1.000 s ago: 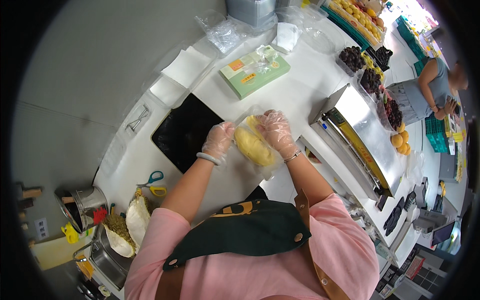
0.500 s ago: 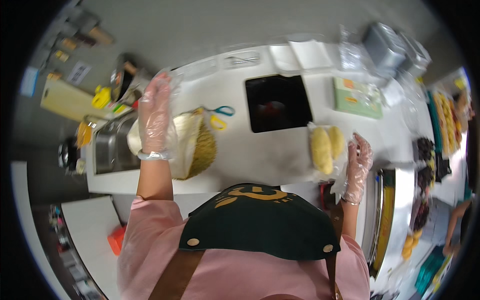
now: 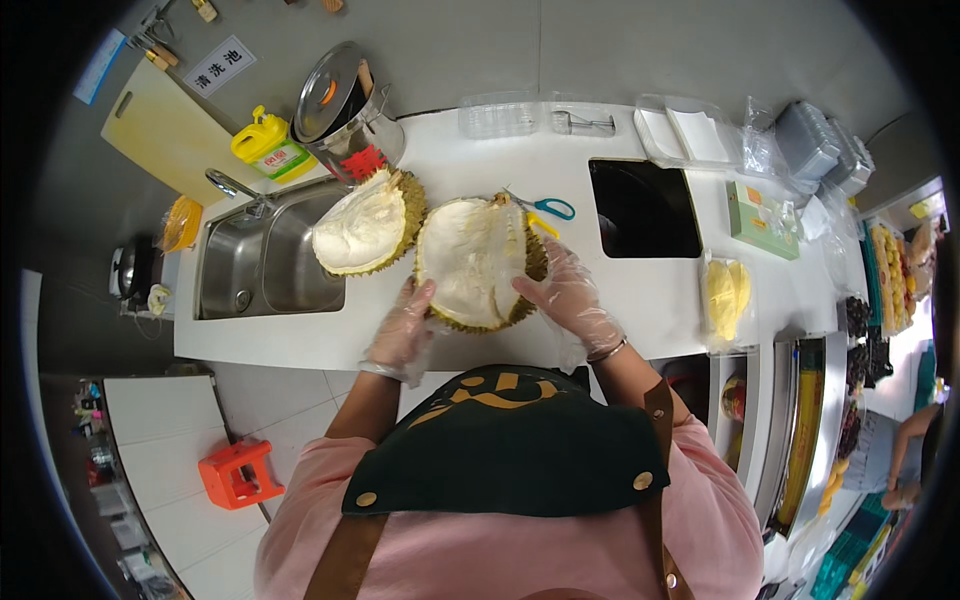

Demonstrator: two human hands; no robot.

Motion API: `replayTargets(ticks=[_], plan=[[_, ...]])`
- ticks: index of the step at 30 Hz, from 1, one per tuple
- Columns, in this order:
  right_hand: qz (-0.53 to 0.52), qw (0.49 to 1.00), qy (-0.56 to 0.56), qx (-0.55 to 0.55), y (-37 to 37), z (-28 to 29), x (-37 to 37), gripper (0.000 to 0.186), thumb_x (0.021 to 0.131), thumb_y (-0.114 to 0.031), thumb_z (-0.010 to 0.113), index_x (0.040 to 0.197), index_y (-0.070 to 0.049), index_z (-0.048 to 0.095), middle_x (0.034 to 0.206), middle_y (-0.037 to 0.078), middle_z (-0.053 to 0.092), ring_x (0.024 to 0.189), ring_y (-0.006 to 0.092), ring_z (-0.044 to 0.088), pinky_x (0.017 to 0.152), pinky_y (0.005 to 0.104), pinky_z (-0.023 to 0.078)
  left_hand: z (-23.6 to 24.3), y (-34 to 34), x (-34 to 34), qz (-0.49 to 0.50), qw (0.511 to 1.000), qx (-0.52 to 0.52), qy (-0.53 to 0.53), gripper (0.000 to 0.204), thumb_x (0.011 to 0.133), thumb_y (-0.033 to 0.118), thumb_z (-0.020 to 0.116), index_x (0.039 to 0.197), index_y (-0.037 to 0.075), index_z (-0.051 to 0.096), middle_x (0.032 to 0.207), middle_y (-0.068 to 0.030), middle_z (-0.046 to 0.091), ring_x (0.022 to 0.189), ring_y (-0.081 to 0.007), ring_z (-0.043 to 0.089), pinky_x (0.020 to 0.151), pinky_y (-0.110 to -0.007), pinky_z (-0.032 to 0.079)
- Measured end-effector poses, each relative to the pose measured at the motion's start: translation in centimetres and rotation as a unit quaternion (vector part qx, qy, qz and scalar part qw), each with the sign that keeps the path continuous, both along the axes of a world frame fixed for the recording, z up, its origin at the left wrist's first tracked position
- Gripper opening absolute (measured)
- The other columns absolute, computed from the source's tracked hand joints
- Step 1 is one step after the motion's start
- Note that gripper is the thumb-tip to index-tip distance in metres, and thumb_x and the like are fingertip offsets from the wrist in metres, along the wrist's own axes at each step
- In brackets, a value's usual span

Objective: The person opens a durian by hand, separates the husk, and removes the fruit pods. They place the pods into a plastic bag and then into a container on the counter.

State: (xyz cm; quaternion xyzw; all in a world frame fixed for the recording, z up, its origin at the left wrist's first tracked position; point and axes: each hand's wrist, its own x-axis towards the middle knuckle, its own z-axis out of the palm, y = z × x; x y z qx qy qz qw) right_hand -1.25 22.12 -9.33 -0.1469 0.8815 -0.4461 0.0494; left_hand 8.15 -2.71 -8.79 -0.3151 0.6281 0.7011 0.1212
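My left hand [image 3: 402, 330] and my right hand [image 3: 566, 297], both in clear plastic gloves, grip opposite sides of a durian shell half [image 3: 466, 260] on the white counter, its pale hollow facing up, thumbs on its rim and inside. Another shell half [image 3: 362, 222] lies beside it to the left, by the sink. Scissors with blue and yellow handles [image 3: 553, 207] lie behind my right hand, partly hidden by the shell. A clear bag of yellow durian flesh [image 3: 726, 298] rests further right on the counter.
A steel double sink [image 3: 232, 283], yellow jug [image 3: 272, 150] and lidded pot [image 3: 338, 105] stand left. Behind and right are a black square opening [image 3: 643, 205], plastic containers [image 3: 805, 140] and a green box [image 3: 760, 218]. An orange stool [image 3: 240, 472] is on the floor. Another person [image 3: 905, 445] is at far right.
The bagged flesh has been let go on the right of the counter. My view has turned left, and both hands have moved over to take hold of the shell half.
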Motion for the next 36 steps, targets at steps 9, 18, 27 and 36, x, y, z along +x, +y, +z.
replayTargets(ticks=[9,18,27,36], plan=[[-0.043,0.983,-0.137,-0.115,-1.6,-1.1,2.8,0.078,0.079,-0.018,0.078,0.141,0.01,0.038,0.13,0.019,0.057,0.118,0.0233,0.056,0.099,0.0331,0.046,-0.1,0.9,-0.5,-0.025,0.983,0.17,0.068,0.084,0.084,0.008,0.065,0.152,0.023,0.017,0.141,-0.0066,0.047,0.118,-0.0218,0.056,0.072,-0.027,0.048],[0.153,0.93,0.179,0.284,-1.7,3.9,7.0,0.081,0.071,-0.043,0.08,0.138,-0.008,0.05,0.143,0.022,0.044,0.135,0.0424,0.038,0.11,0.0534,0.032,-2.9,-1.8,-3.5,-0.087,0.98,0.176,0.042,0.079,0.079,0.008,0.058,0.148,0.024,0.023,0.13,-0.0062,0.053,0.11,-0.0183,0.058,0.074,-0.034,0.048],[0.157,0.883,0.227,0.381,-3.2,2.9,5.0,0.061,0.077,-0.04,0.069,0.121,0.002,0.058,0.128,0.02,0.056,0.128,0.0388,0.047,0.105,0.0509,0.037,-0.1,-1.7,-3.5,-0.093,0.982,0.162,0.028,0.074,0.082,0.011,0.059,0.148,0.019,0.025,0.133,-0.0098,0.051,0.112,-0.0225,0.059,0.081,-0.039,0.053],[0.164,0.948,0.171,0.214,-1.7,2.4,3.7,0.061,0.068,-0.02,0.076,0.118,0.006,0.055,0.119,0.025,0.058,0.121,0.0403,0.052,0.115,0.0506,0.031,-2.2,-2.2,-3.9,-0.075,0.969,0.22,0.085,0.067,0.082,0.007,0.058,0.144,0.009,0.031,0.131,-0.014,0.053,0.115,-0.0268,0.06,0.086,-0.041,0.058]])
